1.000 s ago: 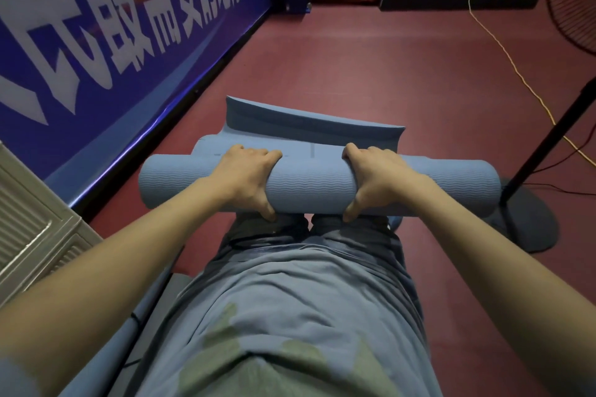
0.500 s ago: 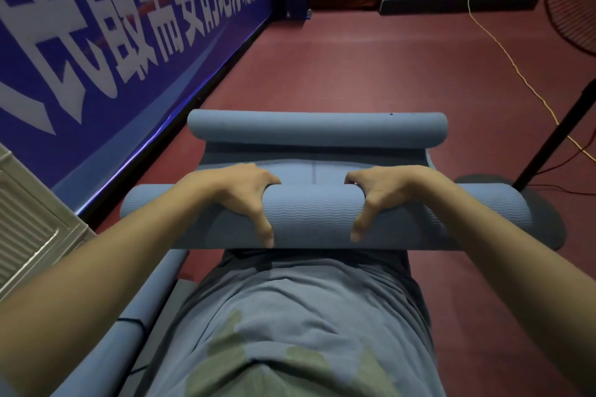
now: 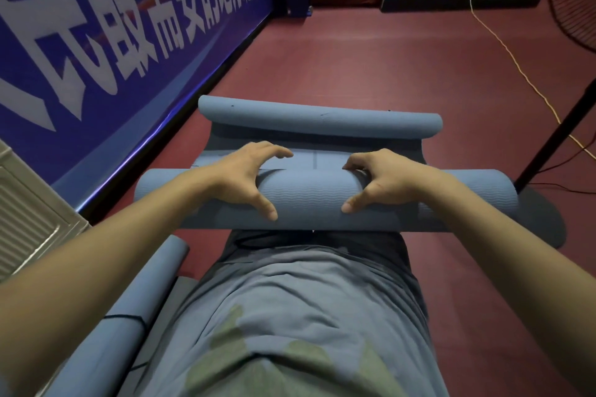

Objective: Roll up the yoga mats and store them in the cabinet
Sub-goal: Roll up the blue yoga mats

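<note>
A blue yoga mat lies on the red floor in front of me. Its near part is wound into a thick roll [image 3: 309, 200] lying crosswise. My left hand [image 3: 245, 171] and my right hand [image 3: 383, 180] arch over the middle of this roll, thumbs on its near side and fingertips at its far side. A short flat stretch [image 3: 319, 158] shows beyond the hands. The mat's far end [image 3: 319, 121] is curled over on itself. A second blue mat [image 3: 129, 300], rolled and bound with a black cord, lies by my left side.
A blue banner wall [image 3: 129, 42] runs along the left. A white louvred panel [image 3: 29, 226] stands at the near left. A fan's black pole [image 3: 554, 138] and round base [image 3: 545, 219] sit close to the roll's right end. A yellow cable [image 3: 516, 61] crosses the floor.
The mat's far end has curled over into a small roll. My fingers have shifted forward over the near roll, and the roll now sits a little lower in view.
</note>
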The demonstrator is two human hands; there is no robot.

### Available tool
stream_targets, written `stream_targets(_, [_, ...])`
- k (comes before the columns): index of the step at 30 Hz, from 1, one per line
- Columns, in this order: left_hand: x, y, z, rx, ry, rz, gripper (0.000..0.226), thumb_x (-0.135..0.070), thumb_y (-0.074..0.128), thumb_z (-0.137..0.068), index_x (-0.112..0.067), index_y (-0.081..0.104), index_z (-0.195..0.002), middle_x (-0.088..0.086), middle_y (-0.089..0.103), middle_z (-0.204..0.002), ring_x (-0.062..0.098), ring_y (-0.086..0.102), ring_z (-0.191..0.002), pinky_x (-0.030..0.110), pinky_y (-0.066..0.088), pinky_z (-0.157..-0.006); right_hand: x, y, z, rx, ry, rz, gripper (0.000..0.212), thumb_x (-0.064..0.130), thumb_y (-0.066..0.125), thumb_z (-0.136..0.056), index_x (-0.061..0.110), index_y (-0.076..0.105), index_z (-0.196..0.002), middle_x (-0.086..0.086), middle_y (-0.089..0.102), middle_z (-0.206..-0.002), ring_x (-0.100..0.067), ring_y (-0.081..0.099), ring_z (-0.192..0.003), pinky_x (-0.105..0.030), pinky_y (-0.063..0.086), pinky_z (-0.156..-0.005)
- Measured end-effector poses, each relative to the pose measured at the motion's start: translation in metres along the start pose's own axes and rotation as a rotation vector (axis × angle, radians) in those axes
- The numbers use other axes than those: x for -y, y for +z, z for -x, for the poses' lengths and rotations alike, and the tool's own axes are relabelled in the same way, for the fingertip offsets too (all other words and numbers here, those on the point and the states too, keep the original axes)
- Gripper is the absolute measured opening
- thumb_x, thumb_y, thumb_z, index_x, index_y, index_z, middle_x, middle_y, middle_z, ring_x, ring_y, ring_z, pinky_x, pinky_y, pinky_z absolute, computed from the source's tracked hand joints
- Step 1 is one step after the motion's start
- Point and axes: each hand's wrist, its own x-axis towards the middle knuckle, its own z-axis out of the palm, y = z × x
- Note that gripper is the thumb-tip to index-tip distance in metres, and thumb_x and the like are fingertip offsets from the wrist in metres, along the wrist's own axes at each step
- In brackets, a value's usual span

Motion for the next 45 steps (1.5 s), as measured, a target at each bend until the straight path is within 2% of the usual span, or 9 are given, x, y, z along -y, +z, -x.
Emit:
stream_targets(5, [0.003,0.002,-0.002,-0.091,0.070,-0.084,0.102,-0.076,0.076,-0.046,-0.042,0.051,-0.138,-0.017,0.049,-0.129,0.012,0.042,-0.123,0.048,0.039,-0.108,0.004,0.004,-0.007,-0.027,0.000,0.262,0.079,0.070,0.066,-0.079,0.028,0.051,-0.145,-0.002,0.058,-0.136,-0.027,0.040,-0.129,-0.047,0.039,-0.104])
stream_targets(10, [-0.008,-0.001,-0.004,-0.126,-0.037,-0.143,0.077,-0.051,0.082,-0.071,-0.039,0.055,-0.142,-0.009,0.064,-0.132,0.018,0.059,-0.117,0.042,0.048,-0.099,-0.004,0.019,-0.006,-0.128,-0.038,0.272,0.062,0.054,0.045,-0.100,0.032,0.032,-0.156,0.005,0.045,-0.154,-0.027,0.035,-0.134,-0.047,0.035,-0.108])
stream_targets(14, [-0.018,-0.002,-0.006,-0.025,-0.078,-0.319,0.075,-0.050,0.070,-0.087,-0.036,0.040,-0.154,0.000,0.064,-0.134,0.027,0.056,-0.121,0.041,0.048,-0.098,-0.003,0.020,-0.009,-0.149,-0.003,0.226,0.049,0.047,0.043,-0.102,0.022,0.040,-0.144,-0.006,0.058,-0.139,-0.031,0.048,-0.126,-0.046,0.036,-0.104])
stream_targets(17, [-0.024,0.001,-0.006,0.023,-0.054,-0.440,0.097,-0.070,0.068,-0.069,-0.023,0.040,-0.149,-0.002,0.055,-0.146,0.029,0.054,-0.128,0.046,0.049,-0.100,-0.001,0.019,-0.010,-0.138,0.019,0.214,0.043,0.047,0.042,-0.102,0.021,0.044,-0.136,-0.005,0.059,-0.134,-0.031,0.045,-0.127,-0.048,0.035,-0.102])
stream_targets(20, [-0.027,0.006,-0.006,0.051,-0.065,-0.474,0.128,-0.075,0.082,-0.056,-0.017,0.027,-0.155,-0.002,0.042,-0.157,0.025,0.045,-0.139,0.042,0.043,-0.108,-0.004,0.015,-0.011,-0.121,0.022,0.180,0.053,0.059,0.042,-0.097,0.024,0.046,-0.137,0.000,0.057,-0.137,-0.028,0.041,-0.131,-0.052,0.032,-0.103])
stream_targets(22, [-0.027,0.013,-0.008,0.038,-0.059,-0.491,0.141,-0.073,0.089,-0.046,-0.012,0.024,-0.156,0.000,0.043,-0.153,0.024,0.043,-0.137,0.036,0.038,-0.109,-0.005,0.013,-0.011,-0.073,0.014,0.203,0.082,0.081,0.050,-0.079,0.030,0.041,-0.143,0.005,0.054,-0.142,-0.026,0.039,-0.134,-0.053,0.031,-0.107])
stream_targets(27, [-0.023,0.020,-0.021,-0.032,-0.068,-0.566,0.110,-0.074,0.090,-0.031,-0.019,0.042,-0.115,0.000,0.060,-0.114,0.025,0.061,-0.105,0.039,0.051,-0.083,-0.003,0.018,-0.017,-0.023,0.027,0.371,0.131,0.083,0.078,-0.043,0.032,0.025,-0.152,0.007,0.043,-0.150,-0.027,0.040,-0.135,-0.053,0.032,-0.110])
stream_targets(35, [-0.024,0.004,-0.018,-0.033,-0.021,-0.554,0.095,-0.079,0.078,-0.031,-0.029,0.050,-0.106,-0.009,0.066,-0.095,0.021,0.065,-0.084,0.036,0.052,-0.073,0.001,0.005,-0.019,0.001,-0.003,0.332,0.113,0.076,0.083,-0.036,0.030,0.042,-0.130,0.005,0.060,-0.111,-0.023,0.058,-0.099,-0.041,0.053,-0.085])
stream_targets(45, [-0.024,-0.011,-0.005,0.308,-0.113,-0.156,0.084,-0.066,0.094,-0.029,-0.043,0.066,-0.104,-0.026,0.071,-0.097,0.000,0.067,-0.091,0.035,0.058,-0.085,0.002,-0.010,-0.007,0.352,0.031,0.037,0.071,0.063,0.092,-0.044,0.041,0.063,-0.104,0.022,0.068,-0.104,-0.005,0.065,-0.097,-0.036,0.055,-0.090])
